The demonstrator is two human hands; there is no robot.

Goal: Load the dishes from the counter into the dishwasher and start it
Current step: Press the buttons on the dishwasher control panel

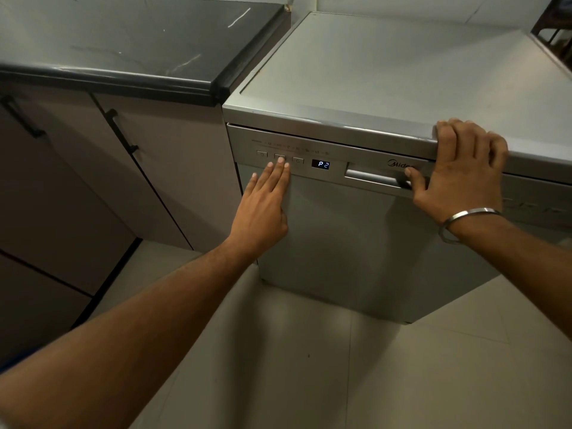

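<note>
We see the dishwasher [356, 230] standing on the tiled floor [309, 351] with its door closed, just to the right of the dark tabletop [123, 48] and its cupboard doors [154, 168]. Our left hand [263, 202] reaches to the control panel with straight fingers held together, the middle fingertip touching the second button [280, 157] in the row of three. Beside those buttons the small display [320, 164] glows "P2". Our right hand [458, 168] lies over the top front edge of the machine, fingers bent over the lip and the thumb stretched down to the recessed door handle [374, 178]. A metal bangle [464, 222] sits on the right wrist. The two hands are well apart, one at either end of the panel.
</note>
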